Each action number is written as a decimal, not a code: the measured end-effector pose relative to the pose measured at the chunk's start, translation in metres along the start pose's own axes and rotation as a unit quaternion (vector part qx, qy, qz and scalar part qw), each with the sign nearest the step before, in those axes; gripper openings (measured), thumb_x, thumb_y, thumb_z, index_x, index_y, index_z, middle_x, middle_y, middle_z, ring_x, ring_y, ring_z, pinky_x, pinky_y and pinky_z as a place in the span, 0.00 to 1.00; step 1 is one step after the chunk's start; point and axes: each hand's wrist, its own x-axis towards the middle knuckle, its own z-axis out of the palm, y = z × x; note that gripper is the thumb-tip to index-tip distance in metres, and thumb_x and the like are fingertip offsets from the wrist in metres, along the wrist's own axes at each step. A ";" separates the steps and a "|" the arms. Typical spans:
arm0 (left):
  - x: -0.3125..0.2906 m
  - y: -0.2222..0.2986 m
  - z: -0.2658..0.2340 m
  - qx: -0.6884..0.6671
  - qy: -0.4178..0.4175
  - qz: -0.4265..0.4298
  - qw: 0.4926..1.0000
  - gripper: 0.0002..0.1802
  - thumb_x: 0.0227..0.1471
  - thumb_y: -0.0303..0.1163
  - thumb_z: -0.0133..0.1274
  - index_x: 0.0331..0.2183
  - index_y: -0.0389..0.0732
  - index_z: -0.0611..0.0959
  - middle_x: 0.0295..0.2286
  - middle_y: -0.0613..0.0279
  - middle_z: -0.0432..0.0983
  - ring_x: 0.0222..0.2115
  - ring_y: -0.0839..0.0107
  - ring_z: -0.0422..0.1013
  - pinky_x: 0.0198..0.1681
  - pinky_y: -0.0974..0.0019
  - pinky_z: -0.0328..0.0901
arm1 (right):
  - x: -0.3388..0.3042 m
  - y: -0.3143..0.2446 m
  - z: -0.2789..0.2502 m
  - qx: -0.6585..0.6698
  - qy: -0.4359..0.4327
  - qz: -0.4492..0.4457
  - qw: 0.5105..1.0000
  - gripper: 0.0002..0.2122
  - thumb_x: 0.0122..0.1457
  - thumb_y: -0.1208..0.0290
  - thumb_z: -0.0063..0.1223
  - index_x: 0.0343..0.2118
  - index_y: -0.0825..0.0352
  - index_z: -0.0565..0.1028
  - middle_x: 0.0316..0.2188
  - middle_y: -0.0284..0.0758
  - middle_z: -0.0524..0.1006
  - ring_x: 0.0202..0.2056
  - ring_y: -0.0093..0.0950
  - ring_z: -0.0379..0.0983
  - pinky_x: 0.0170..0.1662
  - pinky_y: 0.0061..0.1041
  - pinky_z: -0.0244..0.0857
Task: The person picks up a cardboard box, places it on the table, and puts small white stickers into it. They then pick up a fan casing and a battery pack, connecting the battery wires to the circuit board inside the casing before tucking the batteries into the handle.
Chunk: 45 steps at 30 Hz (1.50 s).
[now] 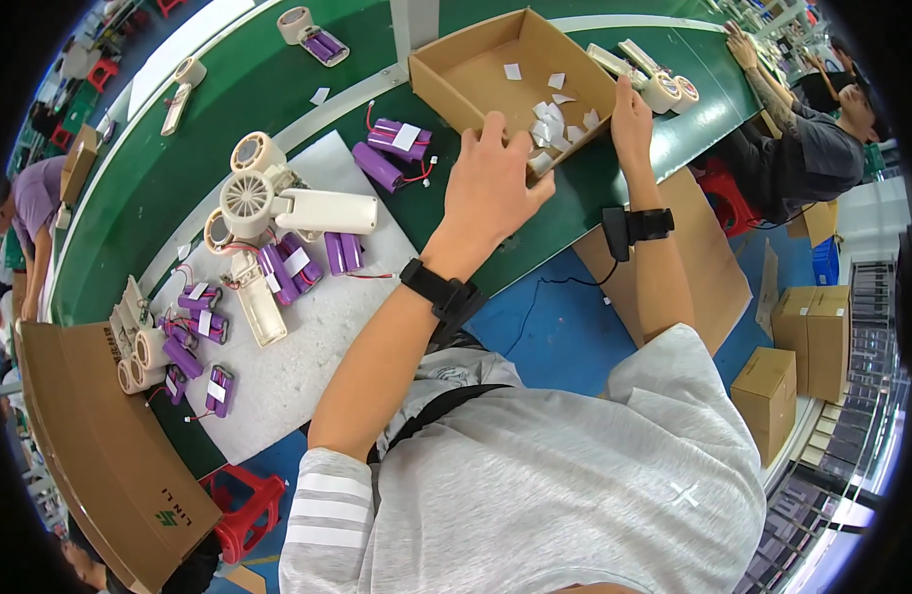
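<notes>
My left hand (491,183) reaches over the near edge of a shallow cardboard tray (456,74), fingers bent down among several small white paper slips (550,124); whether it pinches one is hidden. My right hand (631,111) rests at the tray's right corner, fingers pointing away, close to more slips. Both wrists wear black bands. Purple battery packs (395,148) with red wires lie just left of the left hand. Cream fan housings (278,198) sit on a white mat (307,337) further left.
A green conveyor belt (179,178) runs along the bench with more fan parts and battery packs. A large cardboard box (100,445) stands at the lower left. Another person (812,129) works at the far right. Cartons (803,346) and a red stool (243,510) sit on the floor.
</notes>
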 end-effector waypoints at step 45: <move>-0.239 0.115 -0.321 0.048 0.253 0.002 0.966 0.17 0.24 0.38 0.69 0.17 0.42 0.77 0.32 0.51 0.66 0.24 0.62 0.62 0.27 0.67 0.58 | -0.018 -0.042 -0.050 -0.048 -0.582 -0.247 0.773 0.33 0.60 0.42 0.32 0.55 0.69 0.66 0.52 0.39 0.71 0.54 0.30 0.66 0.56 0.30 0.60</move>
